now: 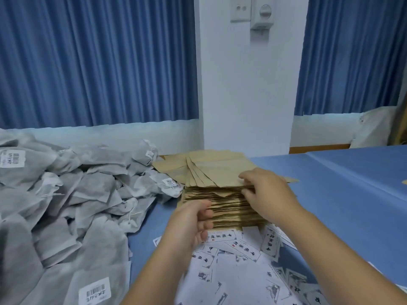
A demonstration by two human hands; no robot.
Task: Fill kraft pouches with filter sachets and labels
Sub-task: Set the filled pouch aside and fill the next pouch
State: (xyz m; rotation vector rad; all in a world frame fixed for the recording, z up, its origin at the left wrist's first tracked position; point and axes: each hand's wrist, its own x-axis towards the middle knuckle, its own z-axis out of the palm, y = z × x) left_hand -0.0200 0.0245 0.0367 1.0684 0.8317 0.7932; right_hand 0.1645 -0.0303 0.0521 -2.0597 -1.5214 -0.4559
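Note:
A tall stack of flat kraft pouches stands mid-table, its top ones fanned out. My right hand rests on the stack's right side, thumb on the top pouch and fingers against the edges below. My left hand presses against the stack's near left side, fingers curled along the pouch edges. A heap of grey filter sachets with barcode stickers fills the left. White printed labels lie scattered in front of the stack, partly under my forearms.
The table has a blue cover, bare on the right. A white pillar and blue curtains stand behind the table. A white bundle sits at the far right.

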